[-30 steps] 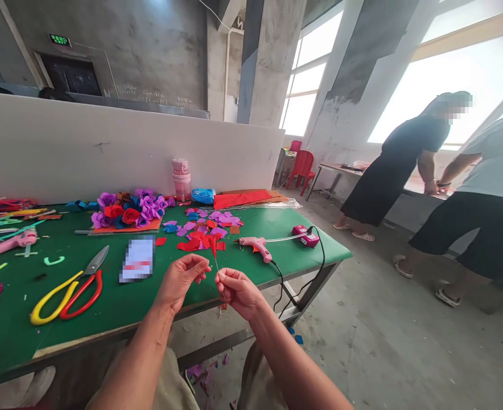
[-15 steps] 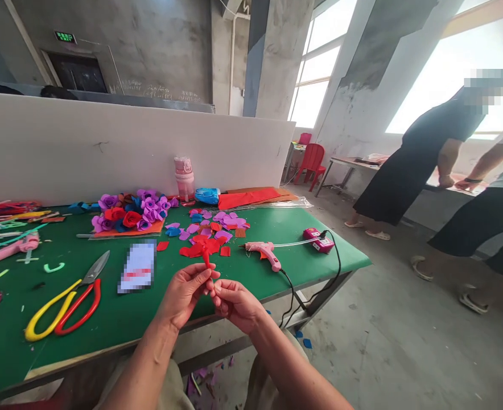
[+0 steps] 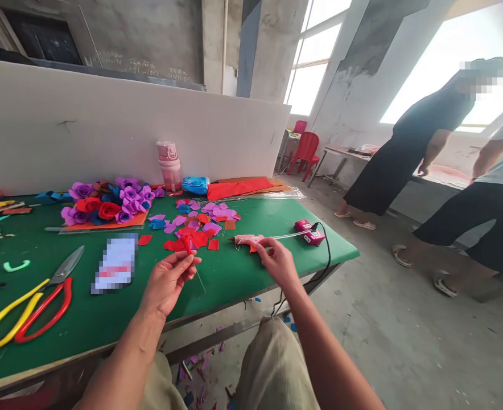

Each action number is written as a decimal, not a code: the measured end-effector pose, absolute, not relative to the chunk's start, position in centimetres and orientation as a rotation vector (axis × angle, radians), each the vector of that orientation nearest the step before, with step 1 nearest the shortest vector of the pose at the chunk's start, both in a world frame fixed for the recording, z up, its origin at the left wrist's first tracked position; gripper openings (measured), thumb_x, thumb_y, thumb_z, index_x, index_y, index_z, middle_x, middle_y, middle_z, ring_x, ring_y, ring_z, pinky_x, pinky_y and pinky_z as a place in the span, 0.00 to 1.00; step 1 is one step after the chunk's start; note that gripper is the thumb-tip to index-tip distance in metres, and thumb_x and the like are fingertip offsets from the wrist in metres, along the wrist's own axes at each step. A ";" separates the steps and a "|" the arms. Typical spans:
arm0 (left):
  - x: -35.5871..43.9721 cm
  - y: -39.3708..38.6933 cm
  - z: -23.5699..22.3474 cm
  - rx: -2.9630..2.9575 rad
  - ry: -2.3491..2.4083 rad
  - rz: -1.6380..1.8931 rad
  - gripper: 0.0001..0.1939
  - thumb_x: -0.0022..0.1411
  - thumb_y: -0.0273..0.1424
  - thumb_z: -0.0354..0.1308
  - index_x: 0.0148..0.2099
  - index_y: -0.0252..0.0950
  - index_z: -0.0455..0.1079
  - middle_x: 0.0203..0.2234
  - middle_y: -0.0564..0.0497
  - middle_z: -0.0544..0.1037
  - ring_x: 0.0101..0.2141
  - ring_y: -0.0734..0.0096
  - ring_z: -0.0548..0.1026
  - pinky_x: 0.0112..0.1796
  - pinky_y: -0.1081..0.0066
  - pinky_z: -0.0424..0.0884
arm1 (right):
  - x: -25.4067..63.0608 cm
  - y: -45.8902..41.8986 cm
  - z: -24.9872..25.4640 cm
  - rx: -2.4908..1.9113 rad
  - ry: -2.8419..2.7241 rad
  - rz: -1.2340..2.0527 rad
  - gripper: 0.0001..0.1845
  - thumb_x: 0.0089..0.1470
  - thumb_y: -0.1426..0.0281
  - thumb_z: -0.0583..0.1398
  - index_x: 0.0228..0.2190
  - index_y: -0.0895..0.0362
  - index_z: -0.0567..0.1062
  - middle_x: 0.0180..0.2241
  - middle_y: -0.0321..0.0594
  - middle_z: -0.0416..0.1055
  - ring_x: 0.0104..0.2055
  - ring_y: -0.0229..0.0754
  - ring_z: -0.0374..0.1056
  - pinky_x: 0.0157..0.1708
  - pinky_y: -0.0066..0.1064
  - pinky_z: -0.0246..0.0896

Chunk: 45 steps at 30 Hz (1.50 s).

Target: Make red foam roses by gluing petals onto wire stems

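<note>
Forearms (image 3: 126,347) forward, left hand (image 3: 167,278) pinching petal (image 3: 187,245), right hand (image 3: 279,262) at glue gun (image 3: 243,240), grip unclear

Wearer's bare hands (image 3: 168,279): two, one left and one right
Green-topped table (image 3: 243,285): one
Pink glue gun on its right half (image 3: 246,239): one
Loose petals (image 3: 219,212): many, too overlapped to count
Red roses (image 3: 108,211): two showing
Scissors (image 3: 58,278): one pair
Pink bottle (image 3: 170,169): one
Blue packet (image 3: 196,185): one
Co-workers (image 3: 422,134): two

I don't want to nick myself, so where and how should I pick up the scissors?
Probably by the yellow handle and red handle, coming from your own side: both lie toward you, while the blades point away.
</note>
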<state>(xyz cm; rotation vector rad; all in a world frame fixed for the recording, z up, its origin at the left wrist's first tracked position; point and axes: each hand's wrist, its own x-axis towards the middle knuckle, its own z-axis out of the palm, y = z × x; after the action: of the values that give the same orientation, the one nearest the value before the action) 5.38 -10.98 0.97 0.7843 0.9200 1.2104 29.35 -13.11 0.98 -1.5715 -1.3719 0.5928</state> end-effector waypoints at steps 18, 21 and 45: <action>5.6 -10.7 -0.3 0.781 0.952 1.227 0.15 0.42 0.31 0.68 0.33 0.31 0.73 0.24 0.48 0.78 0.20 0.82 0.68 0.22 0.80 0.62 | 30.9 -9.3 0.7 -1.431 -1.065 1.683 0.12 0.37 0.77 0.57 0.30 0.60 0.71 0.25 0.40 0.71 0.21 0.35 0.66 0.23 0.28 0.67; 5.4 -10.7 -0.2 0.779 0.972 1.259 0.15 0.41 0.32 0.68 0.33 0.31 0.73 0.23 0.48 0.77 0.20 0.81 0.68 0.22 0.79 0.62 | 29.7 -9.5 0.3 -1.223 -0.835 1.781 0.14 0.40 0.77 0.57 0.33 0.61 0.71 0.24 0.38 0.69 0.22 0.34 0.66 0.26 0.28 0.69; 5.5 -10.8 0.0 0.833 1.097 1.261 0.18 0.41 0.36 0.69 0.33 0.31 0.72 0.25 0.48 0.78 0.22 0.77 0.71 0.26 0.74 0.68 | 24.7 -14.8 5.4 -1.212 -1.590 1.151 0.20 0.54 0.53 0.55 0.32 0.58 0.70 0.15 0.29 0.60 0.16 0.31 0.54 0.16 0.24 0.48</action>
<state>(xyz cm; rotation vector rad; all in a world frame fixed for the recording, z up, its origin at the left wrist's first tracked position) 5.46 -10.85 0.03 0.8335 1.0971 1.2606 24.72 -14.85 5.42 -1.2119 -1.5904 1.1512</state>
